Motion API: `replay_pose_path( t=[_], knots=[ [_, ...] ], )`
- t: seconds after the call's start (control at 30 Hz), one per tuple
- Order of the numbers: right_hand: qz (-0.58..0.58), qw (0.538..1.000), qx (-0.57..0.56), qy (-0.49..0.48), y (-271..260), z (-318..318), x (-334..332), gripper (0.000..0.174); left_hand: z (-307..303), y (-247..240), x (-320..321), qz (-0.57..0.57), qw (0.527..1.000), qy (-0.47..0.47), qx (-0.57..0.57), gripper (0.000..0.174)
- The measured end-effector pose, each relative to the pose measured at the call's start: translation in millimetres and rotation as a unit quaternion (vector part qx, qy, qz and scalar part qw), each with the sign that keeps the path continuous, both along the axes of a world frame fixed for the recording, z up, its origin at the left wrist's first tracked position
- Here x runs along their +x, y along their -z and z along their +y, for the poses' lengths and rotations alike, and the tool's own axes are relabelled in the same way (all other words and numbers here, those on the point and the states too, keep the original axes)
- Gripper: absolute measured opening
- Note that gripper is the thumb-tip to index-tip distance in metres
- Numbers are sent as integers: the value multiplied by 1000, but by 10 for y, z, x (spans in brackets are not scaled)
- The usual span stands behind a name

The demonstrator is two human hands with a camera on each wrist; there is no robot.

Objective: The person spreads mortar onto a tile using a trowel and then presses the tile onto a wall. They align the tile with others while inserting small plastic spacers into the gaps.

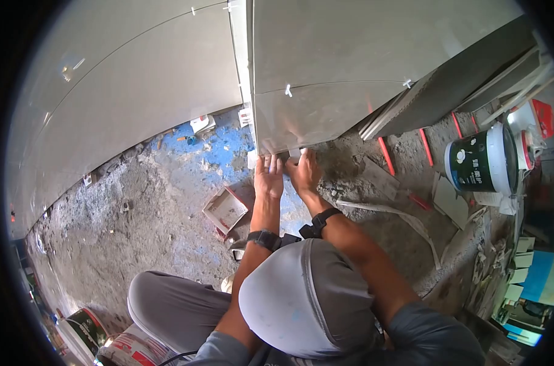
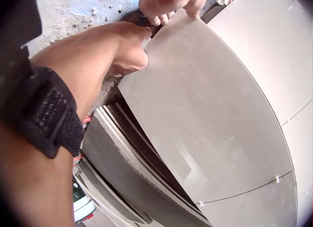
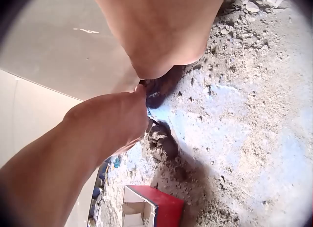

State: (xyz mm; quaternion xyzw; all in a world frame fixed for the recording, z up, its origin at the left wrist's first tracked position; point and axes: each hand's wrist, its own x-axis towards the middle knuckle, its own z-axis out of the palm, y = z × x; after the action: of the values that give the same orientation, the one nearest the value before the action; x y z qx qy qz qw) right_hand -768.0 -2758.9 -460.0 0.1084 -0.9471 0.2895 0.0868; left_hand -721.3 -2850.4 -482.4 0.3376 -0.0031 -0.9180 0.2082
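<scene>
A large grey wall tile (image 1: 326,104) stands upright, its lower edge close above the floor. My left hand (image 1: 269,180) is at the tile's lower corner, palm upward, with fairly straight fingers touching the bottom edge. Just to the right, my right hand (image 1: 305,174) is bent against the same edge, thumb side by the tile face. In the left wrist view the right hand (image 2: 128,50) lies beside the left hand (image 2: 171,0) along that edge. The right wrist view shows both from behind, fingertips hidden. I cannot tell what the right fingers hold.
A red-sided open box (image 1: 226,210) lies on the dusty floor left of the arms. Stacked tiles (image 1: 448,79) lean at the right, near red rods (image 1: 387,155) and a dark-labelled bucket (image 1: 479,160). White spacers (image 1: 288,90) sit in the tile joints.
</scene>
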Motion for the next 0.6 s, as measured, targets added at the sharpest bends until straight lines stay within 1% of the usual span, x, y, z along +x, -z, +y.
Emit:
replay_pose_path(
  t=[0.03, 0.1, 0.2, 0.27, 0.33, 0.37, 0.43, 0.53, 0.6],
  knots=[
    [1, 1000, 0, 0, -11, -19, -2, 40, -9, -20, -3, 7, 1000, -2, 6, 44],
    [4, 999, 36, 24, -22, -38, 13, 31, -24, -52, 14, 4, 1000, 0, -4, 44],
    [-17, 999, 30, 30, -91, -80, 50, 32, 44, -37, -45, 2, 1000, 3, 1, 43],
    [-27, 999, 19, 34, -36, -86, 70, 32, 0, -82, -13, -15, 1000, 1, -6, 43],
    [-14, 1000, -5, 4, 4, -43, 56, 32, -16, -68, 4, -28, 1000, -3, 0, 43],
    [-14, 1000, -8, 4, 13, -34, 63, 32, -26, -41, 10, -20, 1000, 1, 7, 43],
    [-36, 999, 1, -14, -3, -1, 10, 38, -5, -33, -24, -19, 1000, -2, 8, 41],
    [-33, 999, -1, -24, 3, 33, -3, 39, -14, -52, -4, -2, 1000, 10, -2, 41],
    [-25, 999, -7, -28, 22, 34, -2, 39, -18, -80, 14, -11, 1000, 5, -5, 42]
  ],
)
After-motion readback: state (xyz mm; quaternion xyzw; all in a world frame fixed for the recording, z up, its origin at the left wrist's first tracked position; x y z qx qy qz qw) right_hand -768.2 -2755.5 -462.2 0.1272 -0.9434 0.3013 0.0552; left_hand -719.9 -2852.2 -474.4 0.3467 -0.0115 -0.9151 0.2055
